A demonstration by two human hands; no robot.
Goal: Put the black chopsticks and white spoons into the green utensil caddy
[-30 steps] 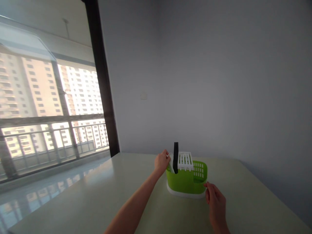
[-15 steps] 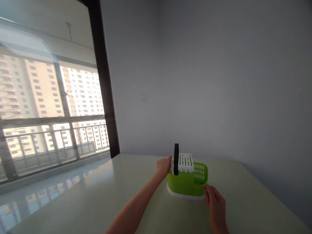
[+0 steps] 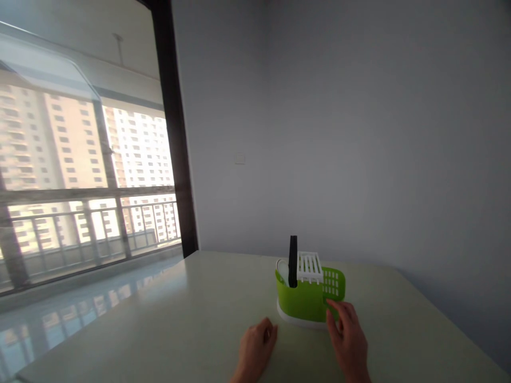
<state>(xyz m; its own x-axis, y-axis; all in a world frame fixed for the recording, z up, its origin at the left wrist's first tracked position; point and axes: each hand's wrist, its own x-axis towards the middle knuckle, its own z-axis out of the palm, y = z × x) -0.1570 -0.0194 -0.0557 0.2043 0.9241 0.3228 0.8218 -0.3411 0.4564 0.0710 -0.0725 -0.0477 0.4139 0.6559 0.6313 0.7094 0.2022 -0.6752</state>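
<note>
A green utensil caddy (image 3: 301, 303) with a white base stands on the table. A white slatted rack (image 3: 310, 267) covers its middle, and its right end has a perforated green wall. In the left end stand a long black handle (image 3: 293, 260), tilted slightly, and a white rounded piece like a spoon (image 3: 283, 270). My left hand (image 3: 256, 347) is over the table, in front and left of the caddy, its fingers curled with nothing visible in them. At the caddy's front right rim is my right hand (image 3: 348, 334), thumb and fingers apart; whether the fingertips touch is unclear.
The pale tabletop (image 3: 191, 314) runs back to grey walls that meet in a corner. A wall switch (image 3: 239, 158) sits above its far edge. To the left is a large window with a dark frame (image 3: 181, 159) and a railing outside.
My left hand has left the caddy's left end and come back toward me, uncovering the white rounded piece. My right hand has shifted slightly left and its fingers have spread from a pinch at the rim.
</note>
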